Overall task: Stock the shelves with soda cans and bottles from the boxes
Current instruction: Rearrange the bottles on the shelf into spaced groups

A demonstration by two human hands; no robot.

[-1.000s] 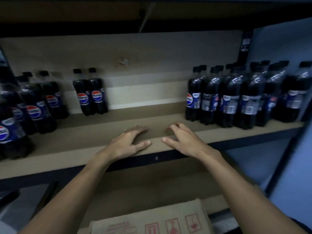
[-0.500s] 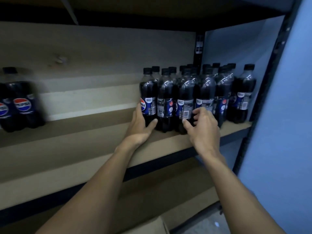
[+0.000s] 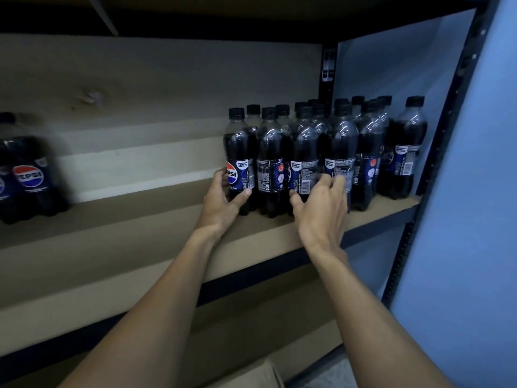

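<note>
Both hands have closed in on the bottles since half a second ago. The left hand [image 3: 223,204] now wraps the front-left cola bottle [image 3: 241,147], clear plastic full of dark liquid with a black screw cap and a blue Pepsi label. Its fingers go round the left side and its thumb lies across the front, low down. The right hand [image 3: 321,211] is up against the front row, bent fingertips on the labels of the third and fourth bottles, thumb low by the third. Whether it truly grips one, I cannot tell.

The front-left cola bottle stands at the left corner of the packed bottle cluster [image 3: 369,152], rows deep with shoulders touching, at the right end of the brown board shelf [image 3: 134,236]. Open room lies to the left, a long bare run of board up to a second group of cola bottles [image 3: 30,180], blurred at the left edge. To the right it's tight: a black perforated steel upright [image 3: 443,141] stands just beside the last bottle, with a pale blue wall [image 3: 472,247] beyond. The front row sits close to the shelf's front edge. A beige plank back panel [image 3: 167,88] runs behind, and the corner of a plain cardboard box [image 3: 251,376] shows below.
</note>
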